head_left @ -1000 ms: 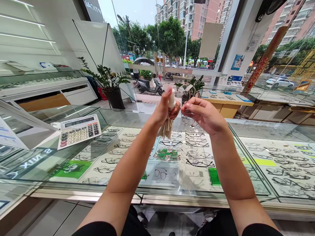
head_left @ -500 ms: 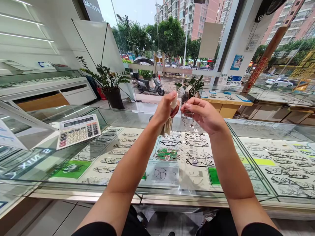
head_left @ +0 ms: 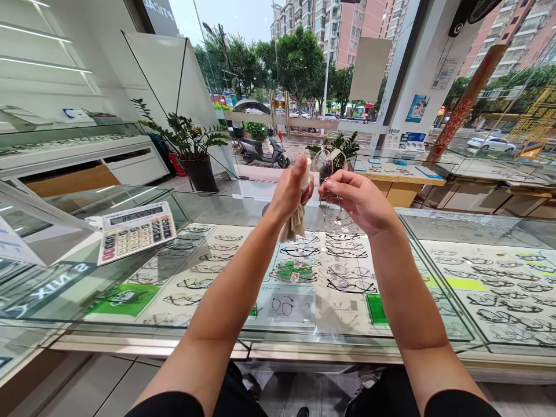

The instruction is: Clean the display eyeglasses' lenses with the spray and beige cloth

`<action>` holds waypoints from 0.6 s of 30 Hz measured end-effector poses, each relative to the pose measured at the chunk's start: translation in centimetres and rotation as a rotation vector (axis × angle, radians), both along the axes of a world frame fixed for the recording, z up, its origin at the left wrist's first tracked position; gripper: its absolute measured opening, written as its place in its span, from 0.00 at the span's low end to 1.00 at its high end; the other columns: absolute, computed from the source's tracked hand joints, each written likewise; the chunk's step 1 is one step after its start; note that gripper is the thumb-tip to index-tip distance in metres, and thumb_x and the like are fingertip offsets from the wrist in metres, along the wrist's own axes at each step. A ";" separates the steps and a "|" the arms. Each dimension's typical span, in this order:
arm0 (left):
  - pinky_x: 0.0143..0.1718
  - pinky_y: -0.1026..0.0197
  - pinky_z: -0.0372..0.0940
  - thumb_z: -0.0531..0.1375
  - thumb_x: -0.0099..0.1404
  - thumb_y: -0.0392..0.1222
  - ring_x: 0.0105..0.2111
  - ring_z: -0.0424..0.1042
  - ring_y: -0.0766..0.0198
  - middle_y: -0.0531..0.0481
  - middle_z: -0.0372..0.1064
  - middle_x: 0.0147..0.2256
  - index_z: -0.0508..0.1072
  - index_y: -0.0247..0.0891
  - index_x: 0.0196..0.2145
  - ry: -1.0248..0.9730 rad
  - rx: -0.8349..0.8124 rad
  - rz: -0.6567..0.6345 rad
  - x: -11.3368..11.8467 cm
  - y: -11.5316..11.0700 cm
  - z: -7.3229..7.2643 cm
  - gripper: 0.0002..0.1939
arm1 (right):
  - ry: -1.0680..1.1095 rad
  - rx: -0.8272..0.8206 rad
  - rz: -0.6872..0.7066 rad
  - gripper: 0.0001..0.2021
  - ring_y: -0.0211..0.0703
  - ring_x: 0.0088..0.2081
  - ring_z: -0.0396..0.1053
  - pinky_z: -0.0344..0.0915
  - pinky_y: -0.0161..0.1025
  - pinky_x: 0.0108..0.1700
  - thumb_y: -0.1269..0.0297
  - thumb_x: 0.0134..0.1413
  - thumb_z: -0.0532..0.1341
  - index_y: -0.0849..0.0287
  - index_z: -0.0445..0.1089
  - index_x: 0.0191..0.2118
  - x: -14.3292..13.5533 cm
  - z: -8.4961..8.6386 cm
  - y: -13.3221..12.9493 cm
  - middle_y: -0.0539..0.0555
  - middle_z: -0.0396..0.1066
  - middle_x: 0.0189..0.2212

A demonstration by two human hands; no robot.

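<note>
My left hand (head_left: 290, 188) is wrapped around a small white bottle (head_left: 307, 175), thumb raised by its top. A beige cloth (head_left: 294, 225) hangs below the same hand. Facing it, my right hand (head_left: 362, 201) pinches a pair of thin-rimmed glasses (head_left: 322, 164) near the bridge. The glasses are turned on end, one round lens up and the other down, just beside the bottle. Both hands are above the glass display counter (head_left: 243, 202). My left fingers hide most of the bottle.
Rows of eyeglass frames (head_left: 299, 251) lie inside the counter under glass. A calculator (head_left: 136, 230) stands on the left of the countertop, near a white tilted panel (head_left: 19, 231). Beyond are a potted plant (head_left: 197, 165) and a low wooden display table (head_left: 397, 179).
My left thumb has lifted from the top of the bottle and now points higher. The glasses stay pinched in my right hand; the view has shifted slightly.
</note>
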State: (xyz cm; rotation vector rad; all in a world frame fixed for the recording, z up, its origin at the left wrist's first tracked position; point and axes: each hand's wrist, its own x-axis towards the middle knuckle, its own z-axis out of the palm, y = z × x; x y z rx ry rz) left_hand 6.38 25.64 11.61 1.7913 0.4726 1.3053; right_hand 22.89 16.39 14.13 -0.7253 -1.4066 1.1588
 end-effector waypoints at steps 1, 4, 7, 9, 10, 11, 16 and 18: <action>0.20 0.59 0.50 0.46 0.71 0.83 0.14 0.52 0.69 0.52 0.50 0.13 0.57 0.41 0.16 0.002 0.003 0.026 0.1 -0.1 0.0 0.44 | -0.013 0.002 0.001 0.15 0.41 0.40 0.72 0.67 0.43 0.49 0.51 0.50 0.79 0.52 0.77 0.32 0.0 0.0 0.0 0.49 0.80 0.36; 0.21 0.59 0.51 0.49 0.71 0.82 0.15 0.53 0.69 0.51 0.52 0.13 0.58 0.41 0.16 -0.030 0.013 0.085 0.3 -0.2 -0.1 0.44 | -0.058 0.011 0.000 0.17 0.41 0.39 0.71 0.66 0.43 0.48 0.49 0.48 0.80 0.53 0.77 0.31 -0.1 0.0 0.0 0.50 0.79 0.35; 0.20 0.58 0.50 0.44 0.71 0.84 0.15 0.53 0.69 0.51 0.51 0.13 0.59 0.41 0.16 -0.033 0.030 0.045 0.1 -0.1 -0.1 0.46 | -0.041 0.013 -0.016 0.16 0.41 0.40 0.72 0.67 0.43 0.49 0.49 0.49 0.79 0.52 0.78 0.32 0.0 0.0 0.1 0.50 0.79 0.36; 0.20 0.57 0.50 0.40 0.70 0.85 0.14 0.53 0.68 0.51 0.50 0.13 0.59 0.41 0.15 0.017 0.059 -0.034 -0.3 -0.1 0.0 0.47 | 0.016 0.011 -0.043 0.14 0.41 0.40 0.73 0.68 0.43 0.49 0.51 0.49 0.79 0.51 0.78 0.32 0.1 0.0 0.3 0.50 0.80 0.37; 0.20 0.57 0.50 0.40 0.69 0.86 0.14 0.54 0.67 0.51 0.50 0.12 0.60 0.42 0.15 0.055 0.076 -0.077 -0.5 -0.1 0.0 0.47 | 0.051 0.010 -0.064 0.14 0.41 0.40 0.73 0.69 0.43 0.49 0.51 0.50 0.79 0.51 0.78 0.32 0.3 0.0 0.3 0.50 0.80 0.37; 0.20 0.57 0.49 0.40 0.69 0.87 0.15 0.54 0.67 0.50 0.50 0.12 0.60 0.42 0.15 0.106 0.094 -0.112 -0.7 -0.1 0.1 0.48 | 0.085 0.011 -0.088 0.14 0.41 0.40 0.73 0.69 0.42 0.49 0.52 0.49 0.79 0.51 0.78 0.33 0.4 0.1 0.4 0.50 0.80 0.38; 0.22 0.57 0.44 0.56 0.67 0.82 0.16 0.50 0.69 0.54 0.51 0.13 0.57 0.41 0.14 0.292 0.089 -0.110 -0.3 -0.7 0.0 0.43 | 0.144 0.009 -0.159 0.14 0.42 0.39 0.71 0.70 0.44 0.45 0.52 0.50 0.77 0.51 0.75 0.33 0.6 0.2 0.7 0.51 0.79 0.39; 0.23 0.57 0.42 0.59 0.65 0.80 0.16 0.49 0.70 0.55 0.50 0.14 0.56 0.42 0.14 0.241 0.064 -0.065 0.0 -0.7 -0.1 0.42 | 0.140 0.008 -0.158 0.14 0.42 0.39 0.71 0.70 0.43 0.44 0.52 0.49 0.77 0.51 0.75 0.33 0.5 0.2 0.8 0.52 0.79 0.39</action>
